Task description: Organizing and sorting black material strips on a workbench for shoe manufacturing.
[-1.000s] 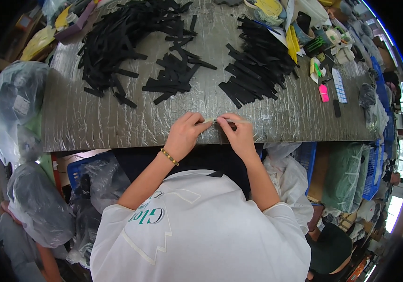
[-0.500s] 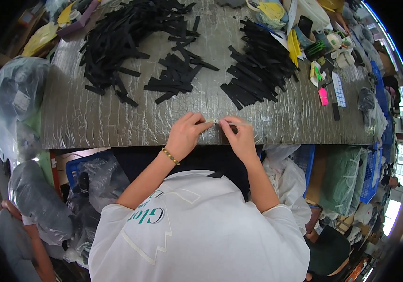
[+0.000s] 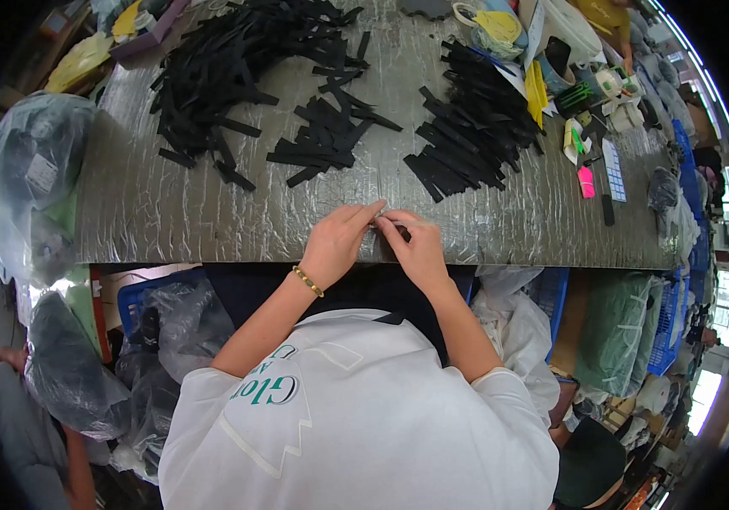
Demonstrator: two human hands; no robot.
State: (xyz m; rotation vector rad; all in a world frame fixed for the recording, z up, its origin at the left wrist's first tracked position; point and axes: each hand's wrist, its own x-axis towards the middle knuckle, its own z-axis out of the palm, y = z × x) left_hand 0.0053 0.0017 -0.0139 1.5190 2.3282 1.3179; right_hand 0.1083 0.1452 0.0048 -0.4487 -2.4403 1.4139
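Observation:
My left hand (image 3: 336, 238) and my right hand (image 3: 418, 248) meet at the fingertips just above the near edge of the table (image 3: 237, 231). Both are pinched closed around something small, mostly covered by the fingers; its kind cannot be made out. Beyond them lie black fabric-like strips: a large tangled pile (image 3: 211, 81) at the far left, a smaller loose heap (image 3: 324, 143) in the middle, and a more evenly laid row (image 3: 471, 127) to the right. No strip touches either hand.
At the right stand a cup (image 3: 554, 75) with a dark phone-like object in it, a pink note (image 3: 585, 182), a white-and-blue card (image 3: 613, 170) and a black marker-like stick (image 3: 608, 210). Plastic-wrapped bundles (image 3: 40, 183) flank the table's left side. Another person (image 3: 607, 25) is at the far right.
My hands have drawn together; the right has shifted left, so the fingertips now overlap. The small light piece that showed between them is now mostly hidden. The strips lie as before.

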